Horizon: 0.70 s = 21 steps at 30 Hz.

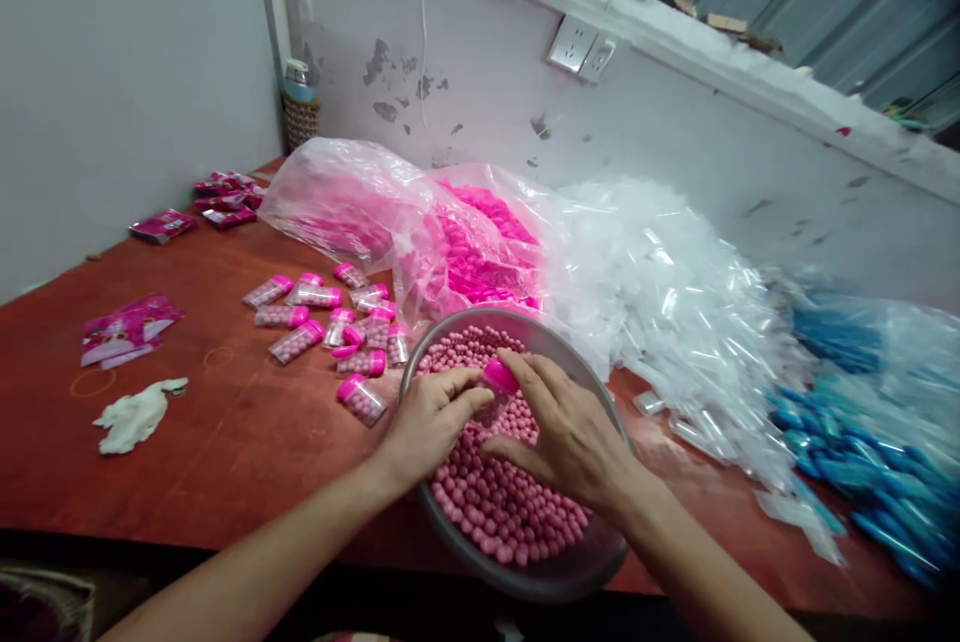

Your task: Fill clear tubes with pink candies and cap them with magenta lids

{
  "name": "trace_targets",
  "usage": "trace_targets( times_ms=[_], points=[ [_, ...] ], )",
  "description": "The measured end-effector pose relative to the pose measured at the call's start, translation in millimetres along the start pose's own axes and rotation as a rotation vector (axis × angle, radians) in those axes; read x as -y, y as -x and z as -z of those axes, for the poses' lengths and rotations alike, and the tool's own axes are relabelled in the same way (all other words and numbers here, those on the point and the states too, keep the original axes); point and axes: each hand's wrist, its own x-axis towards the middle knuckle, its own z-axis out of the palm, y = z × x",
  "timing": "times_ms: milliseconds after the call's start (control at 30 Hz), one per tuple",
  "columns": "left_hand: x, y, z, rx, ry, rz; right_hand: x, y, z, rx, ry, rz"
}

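My left hand (431, 417) pinches a small clear bottle (491, 409) with a pink cap (500, 376), tilted above a grey basin (611, 532) of round pink beads (499, 512). On the other side, my right hand (574, 422) has its fingertips at the cap, while its thumb is stretched well away from the fingers. What the bottle contains is hard to make out. Left of the basin, several pink-capped bottles filled with beads (300, 342) lie on the red table (247, 462).
Behind the basin lies a clear bag of pink caps (487, 242). A heap of clear plastic tubes (675, 292) and blue pieces (877, 482) spreads to the right. Pink packets (161, 225), printed pink sheets (131, 327) and a crumpled white cloth (139, 417) are at left.
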Motion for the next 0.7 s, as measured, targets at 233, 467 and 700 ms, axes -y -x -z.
trace_targets(
  times_ms=[233, 467, 700],
  points=[
    [5, -3, -1.0, -0.062, 0.014, 0.067, 14, 1, -34, -0.165, 0.067, -0.081],
    [12, -5, -4.8, -0.063, 0.020, 0.066, 9, 1, -42, -0.150, -0.040, -0.111],
    [6, -10, 30.7, -0.265, -0.040, 0.011, -29, 22, 4, 0.129, -0.239, -0.245]
  ],
)
